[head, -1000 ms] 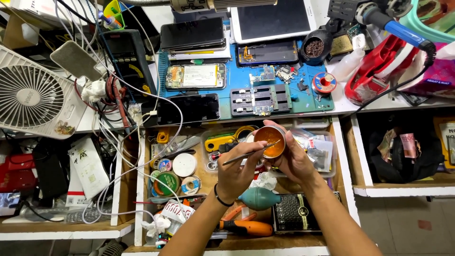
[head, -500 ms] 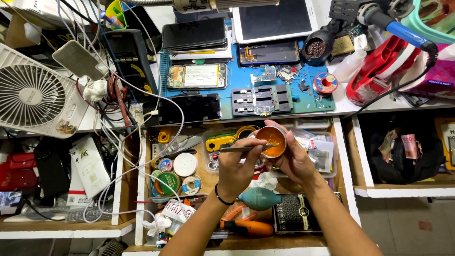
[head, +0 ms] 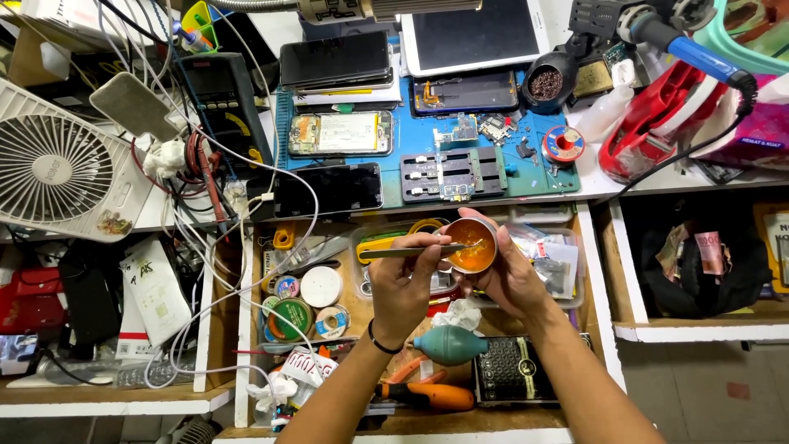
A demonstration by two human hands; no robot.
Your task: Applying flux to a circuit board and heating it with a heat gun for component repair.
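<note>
- A small round tin [head: 472,245] with amber paste inside is held over the open drawer [head: 588,271], just below the front edge of the blue work mat [head: 538,168].
- The right hand [head: 511,279] cups the tin from below and the side, fingers curled closed around its rim.
- The left hand [head: 401,284] pinches a pair of tweezers [head: 415,251] between thumb and fingers; the tweezers lie almost level, and their tips reach into the tin's paste.
- A dark band sits on the left wrist.
- Just under the hands lie a crumpled white tissue [head: 457,315] and a teal rubber air blower [head: 449,344], the blower's nozzle pointing left.
- Lower in the drawer are an orange-handled tool [head: 431,396] and a dark perforated box [head: 514,370].
- To the left of the hands, in the same drawer, sit several rolls of tape and wire, among them a white round lid [head: 320,286] and a green reel [head: 290,316].
- On the blue mat stand a metal holding jig [head: 452,174], an opened phone [head: 339,133] showing its insides, and small circuit boards.
- A dark phone [head: 329,189] lies face up at the mat's left front corner.
- Further back are a tablet [head: 474,34] and another dark phone.
- At far left stands a white fan [head: 57,168] with tangled white cables [head: 205,247] beside it.
- At far right a red stand [head: 657,123] holds a blue-handled soldering iron [head: 690,51].
</note>
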